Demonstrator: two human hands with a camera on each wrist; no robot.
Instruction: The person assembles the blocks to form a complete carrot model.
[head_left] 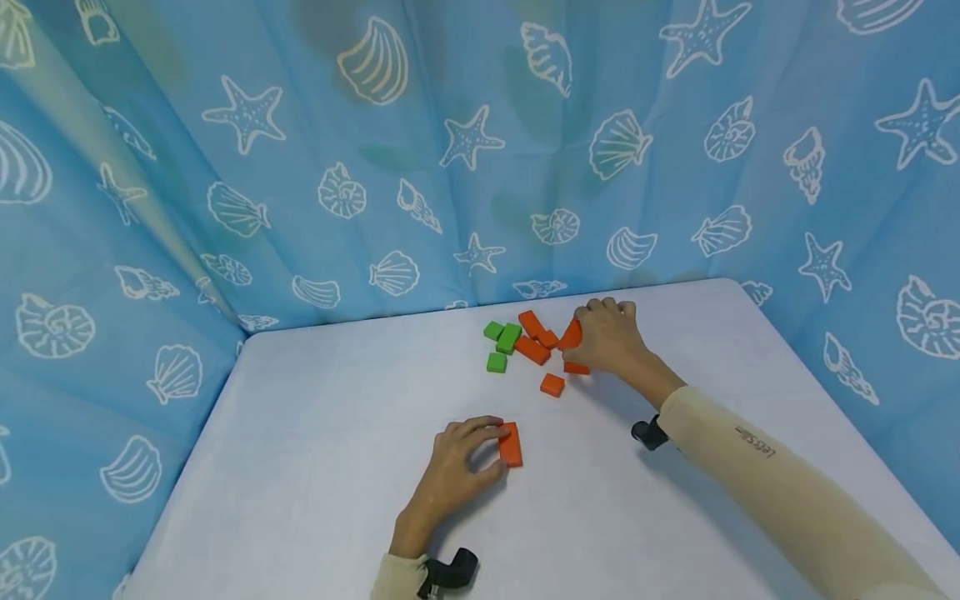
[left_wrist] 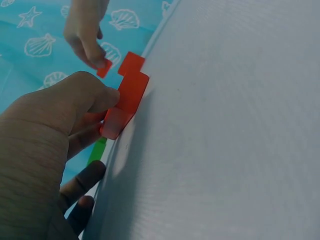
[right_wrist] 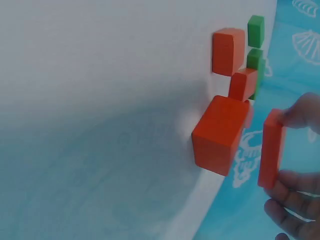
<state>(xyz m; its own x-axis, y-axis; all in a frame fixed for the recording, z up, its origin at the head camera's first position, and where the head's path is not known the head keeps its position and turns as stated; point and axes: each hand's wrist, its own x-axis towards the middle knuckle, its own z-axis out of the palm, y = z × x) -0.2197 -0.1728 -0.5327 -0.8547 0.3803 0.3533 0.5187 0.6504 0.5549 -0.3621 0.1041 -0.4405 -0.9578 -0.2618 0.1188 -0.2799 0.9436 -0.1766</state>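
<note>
In the head view my left hand (head_left: 459, 462) has its thumb and a fingertip at opposite ends of a flat orange block (head_left: 512, 446) lying on the table. The left wrist view shows the same orange block (left_wrist: 134, 92) pinched by the fingers, the rest of them spread. Farther off, my right hand (head_left: 606, 333) pinches another orange block (head_left: 572, 335) above the pile. Thumb and fingertips grip that block (right_wrist: 272, 148) at its two ends in the right wrist view. Beneath the right hand, an orange block (head_left: 576, 367) is partly covered.
Several orange blocks (head_left: 532, 350) lie heaped left of my right hand, with green blocks (head_left: 508, 338) beside them. A small orange block (head_left: 552, 384) sits nearer me. The white table (head_left: 315, 433) meets a blue shell-patterned curtain (head_left: 420, 167) behind and at the sides.
</note>
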